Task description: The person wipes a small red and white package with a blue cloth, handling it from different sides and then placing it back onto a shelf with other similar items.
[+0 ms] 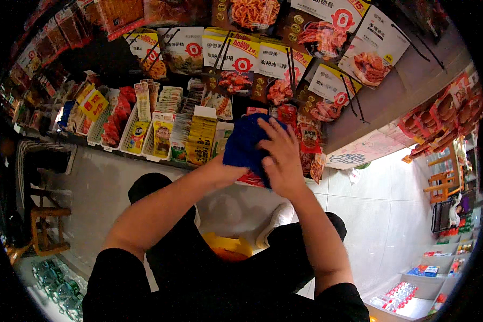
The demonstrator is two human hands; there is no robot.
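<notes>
A dark blue cloth [245,142] is bunched up in front of me, just over the near edge of the snack display. My left hand [226,170] grips its lower left side, and the cloth hides most of those fingers. On the cloth's right side rests my right hand [282,156], with fingers spread and slightly bent across it. Close beyond the cloth lie red snack packets [287,114], partly covered by it. To the left of my hands stands a row of yellow packets [200,140].
White baskets [130,135] of small packets line the display to the left. Large food pouches [284,70] with black ties lean behind. A grey ledge [397,102] runs on the right. Below me sits a yellow stool [228,246]. Shelves [434,268] stand at far right.
</notes>
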